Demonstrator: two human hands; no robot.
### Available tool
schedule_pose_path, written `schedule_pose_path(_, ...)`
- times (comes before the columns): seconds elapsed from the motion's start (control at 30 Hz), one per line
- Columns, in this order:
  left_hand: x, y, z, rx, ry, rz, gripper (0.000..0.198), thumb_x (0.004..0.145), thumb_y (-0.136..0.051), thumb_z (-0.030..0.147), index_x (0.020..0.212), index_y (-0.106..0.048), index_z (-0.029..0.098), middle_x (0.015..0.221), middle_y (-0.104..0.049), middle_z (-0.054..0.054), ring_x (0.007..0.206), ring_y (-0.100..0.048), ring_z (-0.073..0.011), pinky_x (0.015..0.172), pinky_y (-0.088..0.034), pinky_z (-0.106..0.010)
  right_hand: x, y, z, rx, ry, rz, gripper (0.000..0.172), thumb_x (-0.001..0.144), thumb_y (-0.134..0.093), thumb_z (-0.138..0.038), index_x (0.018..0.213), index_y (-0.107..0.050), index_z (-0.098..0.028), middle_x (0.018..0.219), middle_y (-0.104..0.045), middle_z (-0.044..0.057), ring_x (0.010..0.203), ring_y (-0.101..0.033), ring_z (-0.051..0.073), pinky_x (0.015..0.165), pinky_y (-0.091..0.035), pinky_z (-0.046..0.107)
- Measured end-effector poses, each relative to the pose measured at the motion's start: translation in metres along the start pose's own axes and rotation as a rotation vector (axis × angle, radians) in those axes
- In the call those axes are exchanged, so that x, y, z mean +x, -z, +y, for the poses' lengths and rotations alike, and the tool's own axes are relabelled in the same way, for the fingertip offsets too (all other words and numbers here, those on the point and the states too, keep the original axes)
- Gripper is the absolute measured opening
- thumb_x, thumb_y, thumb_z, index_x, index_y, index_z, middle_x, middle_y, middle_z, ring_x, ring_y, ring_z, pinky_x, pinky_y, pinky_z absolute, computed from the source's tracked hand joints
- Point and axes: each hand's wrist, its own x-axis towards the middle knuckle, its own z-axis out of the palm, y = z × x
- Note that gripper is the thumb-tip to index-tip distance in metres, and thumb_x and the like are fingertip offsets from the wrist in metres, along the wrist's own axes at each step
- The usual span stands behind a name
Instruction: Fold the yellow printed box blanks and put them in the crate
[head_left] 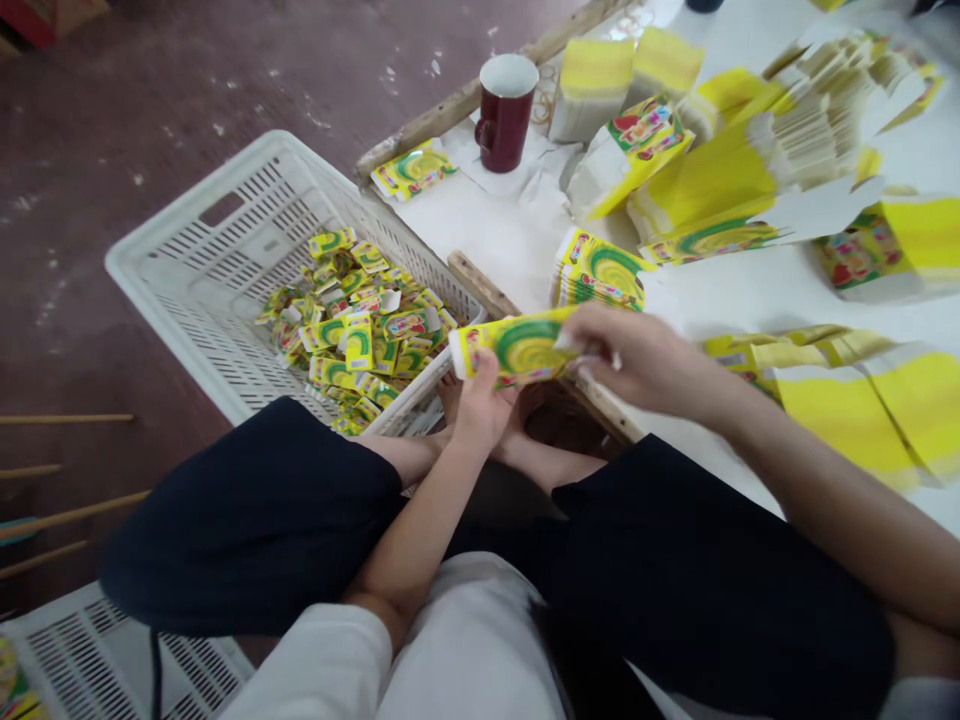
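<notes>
A yellow printed carton [529,348] with a green swirl is held level between my hands, above my lap. My left hand [484,405] grips its left part, thumb on the printed face. At its right end, the fingers of my right hand [615,350] are closed on the carton's edge, slightly blurred. Just behind it on the table lies a stack of flat cartons [604,268] with the same print. To the left stands a white slotted plastic crate [187,235] holding many small folded boxes [360,340].
On the white table [480,215] stand a dark red mug [507,112] and bundles of flat yellow cartons [705,180]. More yellow carton sheets [862,400] lie at right. A wooden strip [487,285] edges the table. Another slotted crate [112,650] sits at lower left, near thin sticks [75,515].
</notes>
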Motion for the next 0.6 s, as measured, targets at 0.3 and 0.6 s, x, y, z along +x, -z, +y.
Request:
schedule_pose_path(0.3, -0.006, -0.006, 0.008, 0.057, -0.330, 0.129, 0.066, 0.075, -0.071, 0.077, 0.117, -0.073, 0.026, 0.125, -0.073, -0.010, 0.135, -0.058, -0.0321, 0.102, -0.055, -0.039, 0.009, -0.034, -0.010, 0.323, -0.002, -0.184, 0.022, 0.083, -0.067, -0.022, 0.102, -0.057, -0.023, 0.088, -0.061, 0.001, 0.078, -0.054, 0.018, 0.071, -0.045, 0.031)
schedule_pose_path(0.6, -0.015, -0.024, 0.011, -0.136, -0.375, 0.214, 0.067, 0.075, -0.056, 0.087, 0.093, -0.066, 0.024, 0.082, -0.064, -0.006, 0.093, -0.068, -0.0270, 0.083, -0.058, -0.039, 0.005, -0.065, -0.051, 0.308, -0.273, -0.233, 0.043, 0.078, -0.073, -0.026, 0.108, -0.042, -0.025, 0.079, -0.053, -0.004, 0.067, -0.052, 0.016, 0.060, -0.037, 0.027)
